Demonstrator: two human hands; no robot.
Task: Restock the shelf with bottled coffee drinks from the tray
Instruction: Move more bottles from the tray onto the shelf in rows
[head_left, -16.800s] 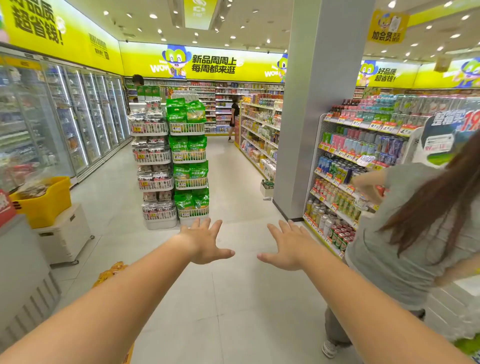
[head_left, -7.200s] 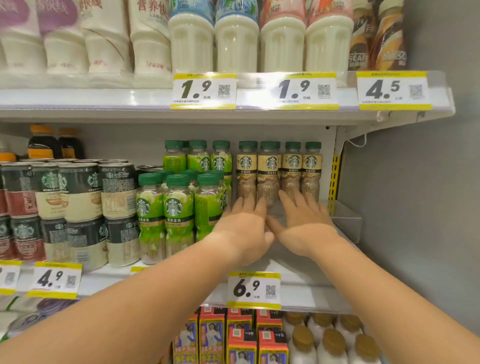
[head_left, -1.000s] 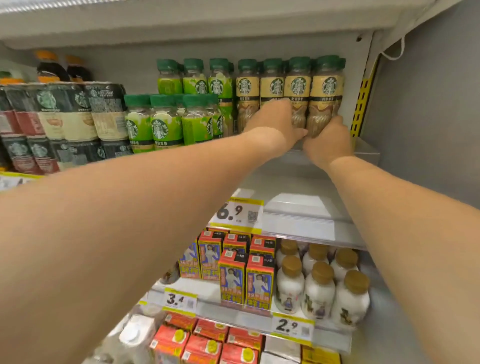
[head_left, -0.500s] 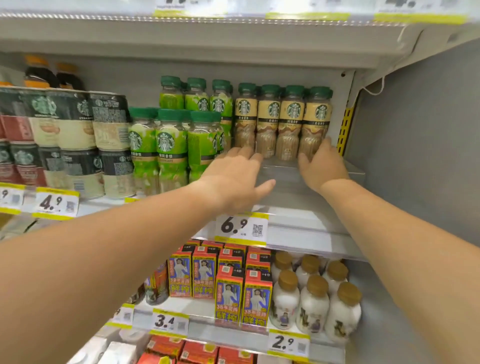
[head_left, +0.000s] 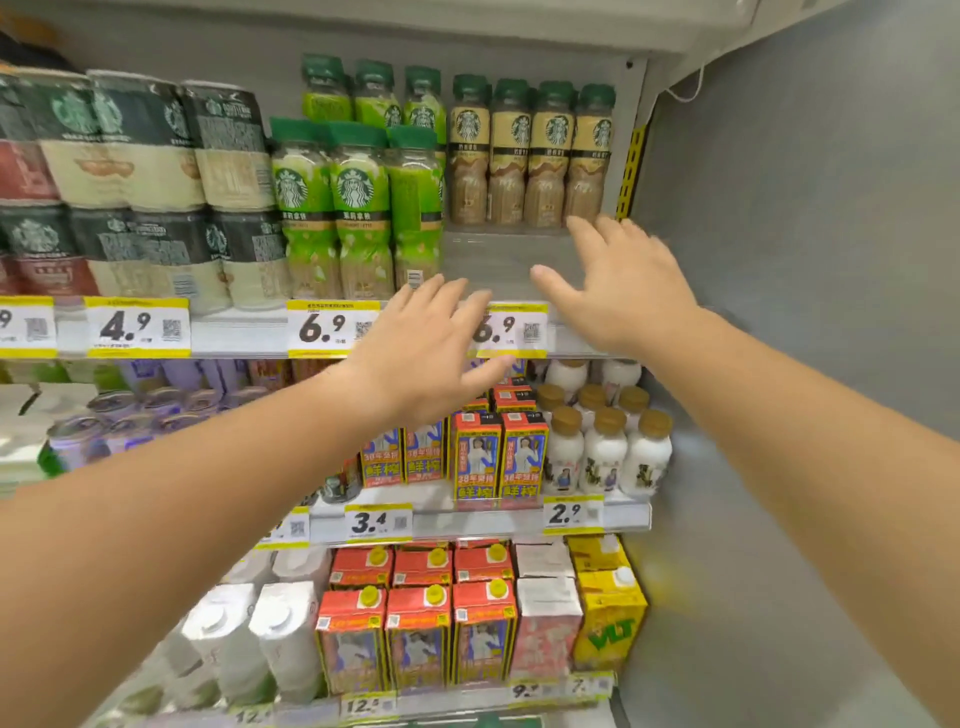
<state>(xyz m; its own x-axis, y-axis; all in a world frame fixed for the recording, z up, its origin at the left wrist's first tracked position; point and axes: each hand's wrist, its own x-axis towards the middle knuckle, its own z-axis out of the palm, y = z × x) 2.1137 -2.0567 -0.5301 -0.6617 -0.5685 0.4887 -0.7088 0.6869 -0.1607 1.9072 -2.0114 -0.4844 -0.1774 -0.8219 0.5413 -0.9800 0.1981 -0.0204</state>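
Note:
Several beige-labelled coffee bottles (head_left: 530, 156) with green caps stand in a row at the back right of the shelf (head_left: 498, 260), with bare shelf in front of them. Green-labelled bottles (head_left: 358, 208) fill the lane to their left, up to the shelf front. My left hand (head_left: 421, 348) hovers open in front of the shelf edge, over a 6.9 price tag (head_left: 511, 330). My right hand (head_left: 618, 286) is open too, fingers spread, just in front of and below the rightmost beige bottle. Neither hand holds anything. No tray is in view.
Dark and cream canned coffee packs (head_left: 140, 182) fill the shelf's left part. A grey side wall (head_left: 805, 312) bounds the shelves on the right. Below are red juice cartons (head_left: 498, 457), white bottles with brown caps (head_left: 602, 452), and lower cartons (head_left: 415, 634).
Both hands have drawn back from the beige bottles toward the shelf front. One second ago they were on the bottles; now they are open and apart from them.

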